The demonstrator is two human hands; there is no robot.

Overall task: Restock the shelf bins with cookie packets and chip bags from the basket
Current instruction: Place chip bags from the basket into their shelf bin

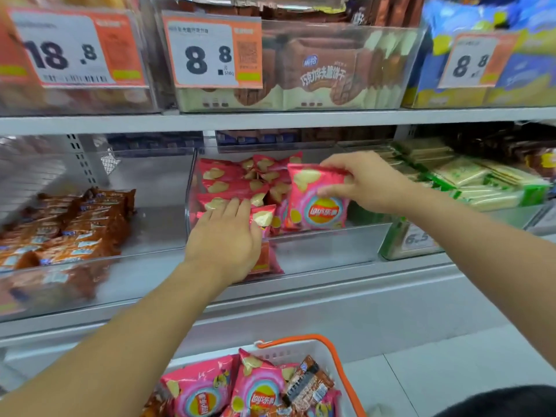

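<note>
Here, the right hand (365,183) pinches an upright pink chip bag (316,200) in the clear middle bin (325,245); the left hand (224,239) lies flat, fingers straight, on bags (222,183) at the bin's left.

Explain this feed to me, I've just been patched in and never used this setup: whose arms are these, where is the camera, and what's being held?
There is no machine here: a person wears one wide-angle camera on the head, looking forward and down, so both bare arms reach in from below. The right hand pinches a pink chip bag by its top, upright at the front of the clear middle bin, which already holds more pink bags. The left hand lies on those bags, fingers straight, touching a smaller pink bag; no grip there. Brown cookie packets fill the bin to the left. Below, the white basket with its orange handle still holds chips and cookies.
</note>
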